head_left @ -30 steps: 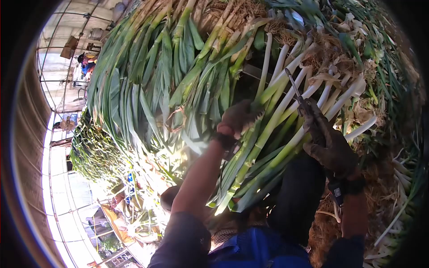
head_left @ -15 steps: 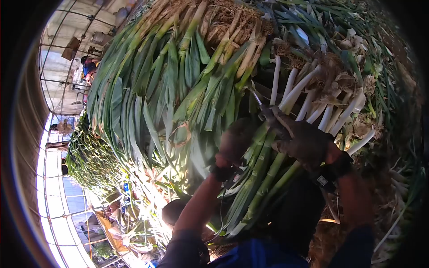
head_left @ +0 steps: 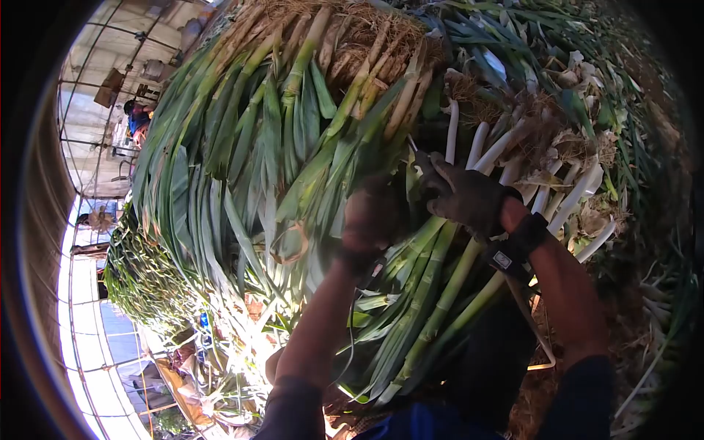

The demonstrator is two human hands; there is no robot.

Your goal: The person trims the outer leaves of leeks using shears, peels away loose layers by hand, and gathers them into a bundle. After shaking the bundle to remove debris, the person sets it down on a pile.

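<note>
My right hand (head_left: 469,196), in a dark glove, is closed on a small tool whose thin metal tip (head_left: 412,144) points up and left. It is over the white-stemmed leeks (head_left: 495,150), whose green stalks (head_left: 433,293) run down toward my body. My left hand (head_left: 375,213), also gloved, is smeared by motion and lies beside the right edge of the large leek heap (head_left: 242,147). Its fingers, and anything in them, cannot be made out.
Roots top the leek heap. Dry peelings (head_left: 587,161) and loose leaves lie at the right. Another leek pile (head_left: 147,271) stands at the left, below a person (head_left: 138,121) in the distance. Bright litter (head_left: 227,367) covers the lower left.
My left hand has moved slightly left and stays blurred. My right hand has shifted a little up and left with the tool, and its wrist has moved left and up.
</note>
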